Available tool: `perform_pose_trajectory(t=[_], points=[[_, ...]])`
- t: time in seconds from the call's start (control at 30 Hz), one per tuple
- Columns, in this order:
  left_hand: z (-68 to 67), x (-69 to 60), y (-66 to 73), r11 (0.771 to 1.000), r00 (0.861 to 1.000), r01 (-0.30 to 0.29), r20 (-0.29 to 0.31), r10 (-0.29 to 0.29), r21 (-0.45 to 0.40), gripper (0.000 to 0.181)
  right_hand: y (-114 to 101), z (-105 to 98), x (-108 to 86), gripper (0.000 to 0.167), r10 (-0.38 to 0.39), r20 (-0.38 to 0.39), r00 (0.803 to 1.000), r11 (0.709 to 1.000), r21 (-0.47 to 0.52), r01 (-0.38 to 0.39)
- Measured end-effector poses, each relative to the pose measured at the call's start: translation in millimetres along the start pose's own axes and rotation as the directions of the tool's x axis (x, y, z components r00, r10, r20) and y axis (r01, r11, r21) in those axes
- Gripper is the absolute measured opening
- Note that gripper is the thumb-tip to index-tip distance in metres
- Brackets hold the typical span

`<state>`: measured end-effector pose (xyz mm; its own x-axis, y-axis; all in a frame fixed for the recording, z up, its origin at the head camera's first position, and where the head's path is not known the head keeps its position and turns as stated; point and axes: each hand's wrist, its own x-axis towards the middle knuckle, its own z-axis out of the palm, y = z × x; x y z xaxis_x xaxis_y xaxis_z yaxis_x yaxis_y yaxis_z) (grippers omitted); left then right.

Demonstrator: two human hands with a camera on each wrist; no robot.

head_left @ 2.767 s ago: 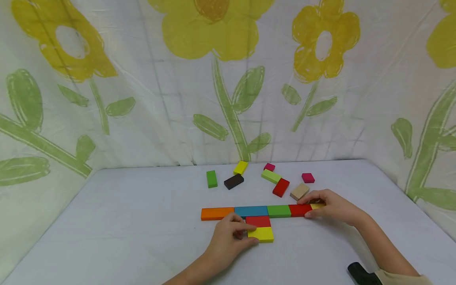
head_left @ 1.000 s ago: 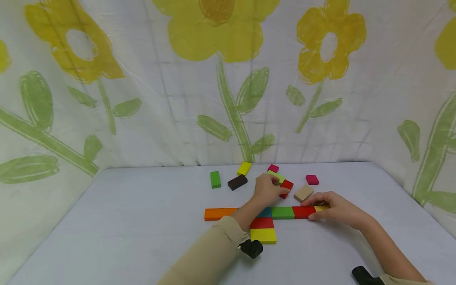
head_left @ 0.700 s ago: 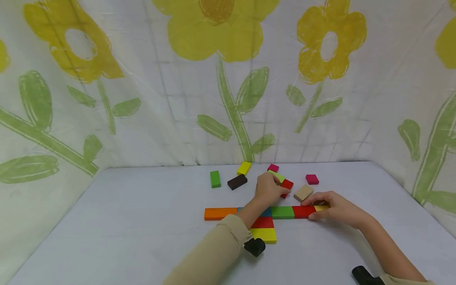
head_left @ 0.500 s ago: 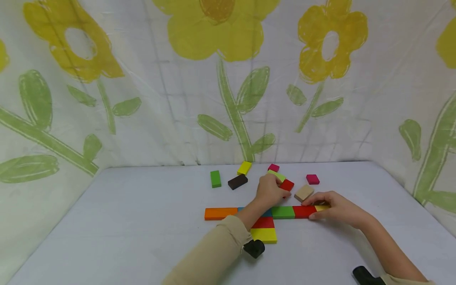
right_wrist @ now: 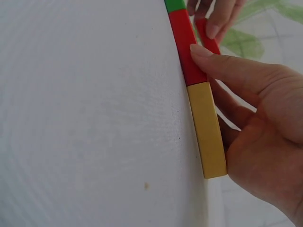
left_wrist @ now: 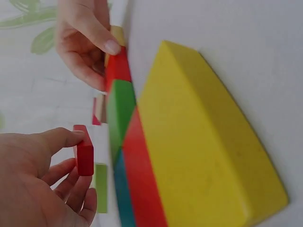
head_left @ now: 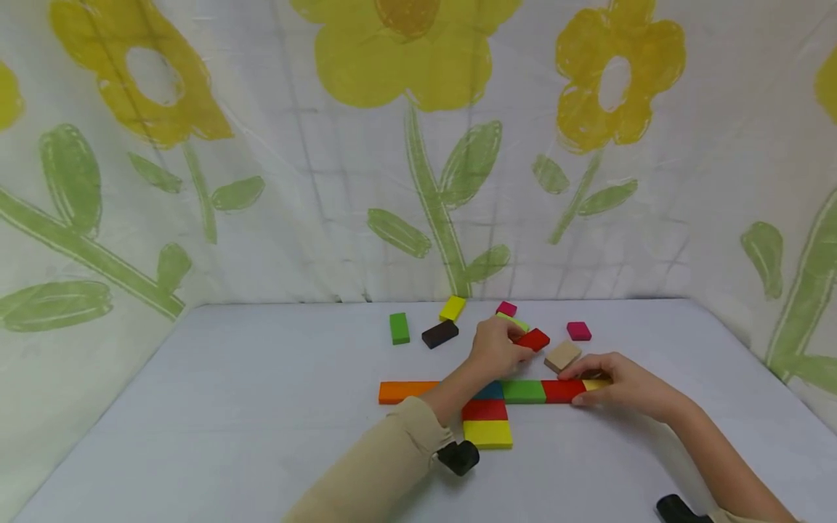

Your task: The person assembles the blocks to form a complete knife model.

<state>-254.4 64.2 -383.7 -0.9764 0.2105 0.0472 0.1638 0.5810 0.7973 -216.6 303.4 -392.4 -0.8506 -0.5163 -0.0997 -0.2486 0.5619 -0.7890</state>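
Broadly, a white worktop carries a joined row of blocks. The right hand has a narrow grip on the row's red end portion; the left hand pinches a loose red block beyond the row, near a lime block.

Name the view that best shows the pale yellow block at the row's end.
Right wrist: the pale yellow block lies close up there, one long face fully uncovered. The head view shows only part, the rest behind the right hand; the left wrist view shows small bits beside that hand.
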Motion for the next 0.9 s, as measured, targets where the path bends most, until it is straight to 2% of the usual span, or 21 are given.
perform_pose_trajectory(t=[0.23, 0.37, 0.6, 0.77, 0.9], points=[[-22.8, -22.9, 9.1, 0.995, 0.995, -0.087, 0.046, 0.089, -0.049, 0.034, 1.3, -0.4, 0.3, 0.035, -0.053, -0.006, 0.999, 0.999, -0.002, 0.053], [-38.4, -39.4, 10.2, 0.991, 0.992, -0.111, 0.056, 0.116, -0.077, 0.034, -0.8, -0.7, -0.8, 0.039, -0.065, -0.04, 0.997, 0.996, -0.061, 0.062], [-67.0, -68.0, 7.2, 0.982, 0.985, -0.154, 0.056, 0.161, -0.106, 0.034, -1.9, -4.0, -11.0, 0.039, -0.064, -0.109, 0.992, 0.986, -0.162, 0.045], [-85.8, -87.1, 4.7, 0.975, 0.977, -0.202, 0.057, 0.207, -0.094, 0.033, 5.8, -8.8, -17.1, 0.038, -0.054, -0.118, 0.992, 0.978, -0.206, 0.029], [-96.8, -98.9, 0.8, 0.968, 0.965, -0.239, 0.093, 0.246, -0.08, 0.032, 9.2, -11.4, -17.9, 0.037, -0.064, -0.109, 0.992, 0.977, -0.207, 0.04]])
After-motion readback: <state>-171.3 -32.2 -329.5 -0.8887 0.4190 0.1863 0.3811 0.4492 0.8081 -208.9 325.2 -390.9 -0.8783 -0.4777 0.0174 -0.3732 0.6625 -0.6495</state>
